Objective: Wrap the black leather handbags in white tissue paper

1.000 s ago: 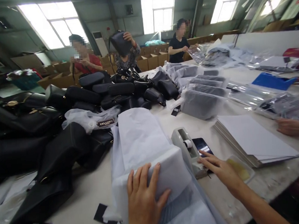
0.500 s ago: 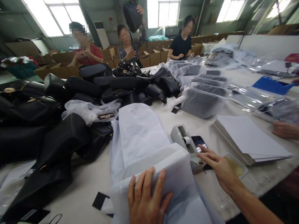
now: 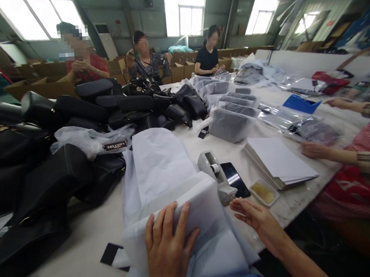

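Observation:
My left hand (image 3: pixel 169 244) lies flat, fingers spread, on a folded sheet of white tissue paper (image 3: pixel 159 162). The paper is layered in front of me; whatever it may cover is hidden. To its right, my right hand (image 3: pixel 263 222) is raised beside the front end of a grey tape dispenser (image 3: pixel 209 162), apart from it. Its fingers are stretched out, and I cannot make out any tape on them. A dark phone (image 3: pixel 235 179) lies just behind the dispenser. Near my right fingers sits a small clear dish (image 3: pixel 265 193) with yellowish contents.
Black handbags (image 3: pixel 105 106) are heaped at the left and back, with a DELUXITY label (image 3: pixel 115 146) nearby. Bagged items (image 3: pixel 228 124) stand in a row beyond a stack of white boards (image 3: pixel 278 157). A co-worker's hand (image 3: pixel 315 149) is at the right; several people work opposite.
My right hand has drawn back from the dispenser towards me. My left hand stays on the paper. The view has turned right. A person opposite has lowered a raised black bag.

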The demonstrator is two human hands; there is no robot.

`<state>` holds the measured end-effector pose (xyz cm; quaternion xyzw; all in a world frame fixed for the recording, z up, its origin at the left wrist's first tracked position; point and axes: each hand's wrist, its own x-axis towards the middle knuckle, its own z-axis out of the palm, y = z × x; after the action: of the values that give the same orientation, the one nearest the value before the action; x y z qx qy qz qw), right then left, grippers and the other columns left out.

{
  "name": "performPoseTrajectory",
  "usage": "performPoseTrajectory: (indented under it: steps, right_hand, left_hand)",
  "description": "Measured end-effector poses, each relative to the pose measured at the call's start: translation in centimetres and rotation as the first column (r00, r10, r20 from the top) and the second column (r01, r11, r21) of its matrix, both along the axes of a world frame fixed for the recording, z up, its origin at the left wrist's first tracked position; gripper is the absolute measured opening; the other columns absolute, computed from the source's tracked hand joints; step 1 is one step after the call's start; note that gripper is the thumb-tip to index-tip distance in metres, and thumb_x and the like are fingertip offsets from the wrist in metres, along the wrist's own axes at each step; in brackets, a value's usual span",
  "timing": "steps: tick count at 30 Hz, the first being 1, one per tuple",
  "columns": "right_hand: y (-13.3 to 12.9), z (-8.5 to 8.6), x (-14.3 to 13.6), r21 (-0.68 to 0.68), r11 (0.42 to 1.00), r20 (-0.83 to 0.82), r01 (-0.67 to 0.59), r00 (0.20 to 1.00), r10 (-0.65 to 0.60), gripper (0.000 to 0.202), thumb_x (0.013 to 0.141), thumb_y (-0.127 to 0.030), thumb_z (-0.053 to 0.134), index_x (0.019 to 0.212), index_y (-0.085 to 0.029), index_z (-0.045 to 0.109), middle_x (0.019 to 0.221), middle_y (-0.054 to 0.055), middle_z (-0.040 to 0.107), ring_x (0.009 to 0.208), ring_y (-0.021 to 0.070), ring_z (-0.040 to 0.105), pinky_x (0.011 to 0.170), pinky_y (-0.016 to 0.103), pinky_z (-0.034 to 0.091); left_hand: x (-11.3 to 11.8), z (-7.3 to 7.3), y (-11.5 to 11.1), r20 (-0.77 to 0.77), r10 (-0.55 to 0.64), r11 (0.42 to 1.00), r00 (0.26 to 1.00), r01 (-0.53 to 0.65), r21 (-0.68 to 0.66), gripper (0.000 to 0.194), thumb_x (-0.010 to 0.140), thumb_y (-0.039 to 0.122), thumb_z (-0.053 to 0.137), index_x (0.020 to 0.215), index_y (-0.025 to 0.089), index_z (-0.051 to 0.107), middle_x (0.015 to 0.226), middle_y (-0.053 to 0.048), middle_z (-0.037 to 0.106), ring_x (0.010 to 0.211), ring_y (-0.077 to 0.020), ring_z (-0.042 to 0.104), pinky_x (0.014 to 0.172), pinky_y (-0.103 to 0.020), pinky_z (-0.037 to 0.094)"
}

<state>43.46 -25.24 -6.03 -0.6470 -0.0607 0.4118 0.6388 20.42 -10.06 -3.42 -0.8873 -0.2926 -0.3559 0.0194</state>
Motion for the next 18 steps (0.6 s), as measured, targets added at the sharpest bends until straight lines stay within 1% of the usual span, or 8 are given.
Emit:
performPoseTrajectory:
  steps: [2, 5, 8, 11, 13, 16, 17, 18]
  right_hand:
    - [0.1, -1.3, 0.0, -0.003, 1.000, -0.048, 0.009, 0.999, -0.010, 0.038, 0.069, -0.053, 0.082, 0.088, -0.020, 0.078, 0.097, 0.009, 0.075, 0.099, 0.0239, 0.068, 0.086, 0.034, 0.054]
    - [0.8, -2.8, 0.6, -0.029, 1.000, 0.010, 0.008, 1.000, -0.007, 0.040, 0.062, -0.052, 0.086, 0.082, -0.018, 0.077, 0.081, 0.006, 0.073, 0.082, 0.0177, 0.067, 0.071, 0.026, 0.054]
    - [1.0, -3.4, 1.7, -0.082, 0.996, 0.207, -0.028, 0.977, 0.045, 0.047, 0.061, -0.058, 0.083, 0.080, -0.016, 0.076, 0.075, 0.004, 0.070, 0.064, 0.0137, 0.061, 0.057, 0.024, 0.049]
    - [0.2, -2.7, 2.9, -0.209, 0.971, 0.428, -0.112, 0.883, 0.194, 0.050, 0.065, -0.065, 0.076, 0.077, -0.016, 0.075, 0.069, 0.004, 0.068, 0.054, 0.0129, 0.056, 0.053, 0.026, 0.046]
    - [-0.4, -0.8, 3.6, -0.288, 0.942, 0.538, -0.171, 0.785, 0.307, 0.047, 0.072, -0.064, 0.072, 0.080, -0.018, 0.075, 0.069, 0.004, 0.069, 0.057, 0.0149, 0.058, 0.057, 0.028, 0.048]
    - [0.1, 4.5, 4.1, -0.301, 0.893, 0.662, -0.335, 0.600, 0.448, 0.037, 0.083, -0.055, 0.066, 0.089, -0.019, 0.075, 0.076, 0.005, 0.070, 0.065, 0.0161, 0.061, 0.065, 0.028, 0.050]
    - [1.0, 6.7, 4.2, -0.299, 0.842, 0.694, -0.448, 0.504, 0.515, 0.034, 0.086, -0.051, 0.064, 0.089, -0.019, 0.074, 0.077, 0.005, 0.070, 0.067, 0.0159, 0.062, 0.066, 0.027, 0.050]
    - [2.2, 8.9, 4.2, -0.322, 0.758, 0.712, -0.568, 0.383, 0.589, 0.030, 0.089, -0.046, 0.063, 0.089, -0.018, 0.074, 0.080, 0.006, 0.070, 0.069, 0.0157, 0.062, 0.067, 0.027, 0.049]
  left_hand:
    - [-0.1, 0.1, -0.1, 0.002, 0.005, 1.000, 1.000, -0.005, 0.023, 0.041, 0.090, 0.042, 0.064, 0.126, 0.024, 0.067, 0.124, -0.011, 0.066, 0.116, -0.0285, 0.055, 0.116, -0.048, 0.026]
    - [0.0, 0.3, -0.3, 0.020, 0.016, 1.000, 1.000, -0.017, 0.016, 0.037, 0.091, 0.039, 0.062, 0.124, 0.022, 0.069, 0.122, -0.012, 0.067, 0.115, -0.0293, 0.056, 0.115, -0.050, 0.028]
    - [0.0, 0.4, -0.5, 0.024, 0.010, 1.000, 1.000, -0.010, 0.013, 0.038, 0.091, 0.039, 0.062, 0.124, 0.022, 0.068, 0.122, -0.012, 0.067, 0.115, -0.0295, 0.056, 0.114, -0.050, 0.028]
    - [0.0, 0.2, -0.7, 0.044, 0.013, 1.000, 0.999, -0.013, -0.003, 0.040, 0.091, 0.040, 0.063, 0.127, 0.023, 0.067, 0.124, -0.012, 0.066, 0.116, -0.0294, 0.056, 0.115, -0.050, 0.027]
    - [0.0, -0.1, -0.8, 0.060, 0.015, 0.999, 0.998, -0.013, -0.035, 0.043, 0.089, 0.043, 0.065, 0.129, 0.025, 0.065, 0.126, -0.011, 0.066, 0.118, -0.0296, 0.055, 0.116, -0.050, 0.026]
    - [-0.2, -0.5, -0.9, 0.071, 0.011, 0.997, 0.997, -0.006, -0.080, 0.048, 0.086, 0.046, 0.068, 0.131, 0.028, 0.063, 0.128, -0.010, 0.065, 0.120, -0.0296, 0.055, 0.117, -0.051, 0.025]
    - [-0.2, -0.7, -0.9, 0.068, 0.010, 0.996, 0.998, -0.004, -0.089, 0.049, 0.086, 0.046, 0.068, 0.132, 0.029, 0.063, 0.129, -0.009, 0.065, 0.121, -0.0295, 0.054, 0.117, -0.051, 0.025]
    - [-0.2, -0.8, -1.0, 0.064, 0.009, 0.996, 0.998, -0.003, -0.093, 0.050, 0.085, 0.046, 0.068, 0.132, 0.029, 0.062, 0.129, -0.009, 0.065, 0.121, -0.0294, 0.054, 0.117, -0.050, 0.025]
